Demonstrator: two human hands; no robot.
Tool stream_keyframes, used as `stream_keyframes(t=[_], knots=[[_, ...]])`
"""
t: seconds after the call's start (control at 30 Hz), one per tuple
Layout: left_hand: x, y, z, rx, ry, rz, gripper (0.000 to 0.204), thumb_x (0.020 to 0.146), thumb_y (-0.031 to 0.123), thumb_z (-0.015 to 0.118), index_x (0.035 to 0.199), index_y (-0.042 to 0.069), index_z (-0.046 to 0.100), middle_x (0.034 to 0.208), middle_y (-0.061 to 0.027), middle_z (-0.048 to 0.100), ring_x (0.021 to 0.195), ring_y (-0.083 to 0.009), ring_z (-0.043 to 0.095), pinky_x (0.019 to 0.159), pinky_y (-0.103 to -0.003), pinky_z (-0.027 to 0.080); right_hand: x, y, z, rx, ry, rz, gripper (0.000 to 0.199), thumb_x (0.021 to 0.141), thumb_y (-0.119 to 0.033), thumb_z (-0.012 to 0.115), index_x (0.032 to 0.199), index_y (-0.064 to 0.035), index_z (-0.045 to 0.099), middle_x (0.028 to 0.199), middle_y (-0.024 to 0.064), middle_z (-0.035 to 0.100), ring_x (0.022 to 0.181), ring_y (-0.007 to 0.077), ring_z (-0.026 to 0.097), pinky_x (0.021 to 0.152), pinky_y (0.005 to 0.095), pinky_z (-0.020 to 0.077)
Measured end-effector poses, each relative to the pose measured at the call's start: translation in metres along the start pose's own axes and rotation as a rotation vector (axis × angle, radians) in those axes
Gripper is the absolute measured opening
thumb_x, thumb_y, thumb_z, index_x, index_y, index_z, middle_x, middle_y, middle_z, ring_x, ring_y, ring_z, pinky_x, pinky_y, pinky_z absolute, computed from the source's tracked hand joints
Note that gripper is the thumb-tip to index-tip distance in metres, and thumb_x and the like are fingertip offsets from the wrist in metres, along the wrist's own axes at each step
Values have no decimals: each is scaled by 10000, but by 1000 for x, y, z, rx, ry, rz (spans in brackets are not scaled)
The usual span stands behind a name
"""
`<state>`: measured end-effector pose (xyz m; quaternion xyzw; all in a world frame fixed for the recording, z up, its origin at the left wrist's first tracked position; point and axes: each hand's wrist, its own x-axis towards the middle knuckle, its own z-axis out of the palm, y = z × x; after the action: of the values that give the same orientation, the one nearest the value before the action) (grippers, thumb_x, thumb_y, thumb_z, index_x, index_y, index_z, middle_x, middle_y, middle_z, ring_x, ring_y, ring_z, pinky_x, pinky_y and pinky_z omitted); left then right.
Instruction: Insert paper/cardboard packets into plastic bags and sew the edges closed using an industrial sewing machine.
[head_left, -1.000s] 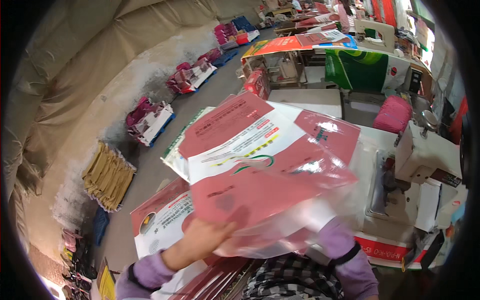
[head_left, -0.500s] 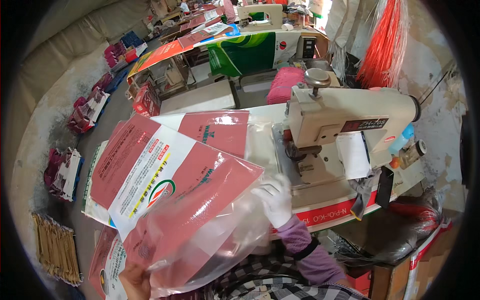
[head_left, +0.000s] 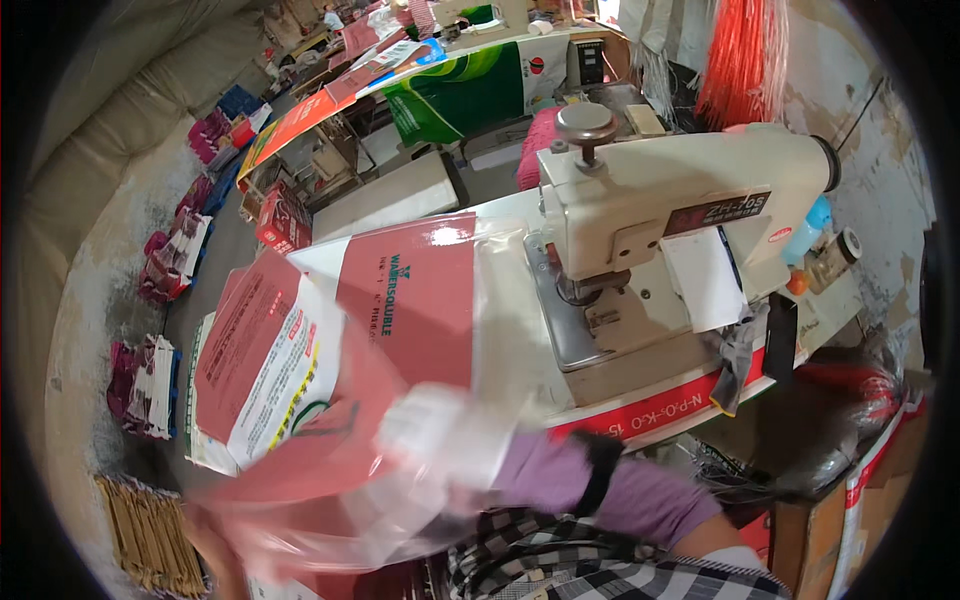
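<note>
A red and white printed plastic bag (head_left: 255, 345) with a clear inner liner lies slanting across the left of the sewing table. Its near part is lifted toward me and smeared by motion. At the bag's lower left corner my left hand (head_left: 212, 545), bare and blurred, grips the edge, with its fingers mostly hidden. My right hand (head_left: 445, 430), in a white glove, is over the bag's middle, too blurred to show its fingers. Beneath is another red printed bag (head_left: 430, 290), flat on the table. The cream sewing machine (head_left: 690, 190) stands to the right of the bags.
A white paper (head_left: 705, 280) and a grey cloth (head_left: 738, 355) hang on the machine's front. Bottles (head_left: 830, 260) stand behind it on the right. Red strands (head_left: 745, 65) hang at the back. Bundled stacks (head_left: 145, 385) line the left floor, and a red box (head_left: 283, 215) sits beyond the table.
My right hand has swept left from the bag's right edge to over its middle. The bag's near part has shifted down and left with my left hand, uncovering more of the bag beneath.
</note>
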<state>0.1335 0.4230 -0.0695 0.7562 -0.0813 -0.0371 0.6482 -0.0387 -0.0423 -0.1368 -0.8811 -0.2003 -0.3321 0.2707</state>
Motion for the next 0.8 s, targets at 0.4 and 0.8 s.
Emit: stream_keyframes(t=[0.4,0.8], knots=[[106,-6,566,481,-1098,1043,296,738,-18,571,983,79,706,831,-160,651,701,-327,613,656,-382,496,-271,-89,-21,198,503,1461,356,870,-93,575,1210,5,616,995,158,714,872,179,697,775,298,538],[57,-40,611,586,-1280,1044,397,676,-75,582,1004,99,720,1006,-121,701,879,-281,682,748,-346,552,-327,-105,-47,-106,270,1301,218,820,-250,713,1007,-145,752,707,129,680,608,275,651,545,337,488]])
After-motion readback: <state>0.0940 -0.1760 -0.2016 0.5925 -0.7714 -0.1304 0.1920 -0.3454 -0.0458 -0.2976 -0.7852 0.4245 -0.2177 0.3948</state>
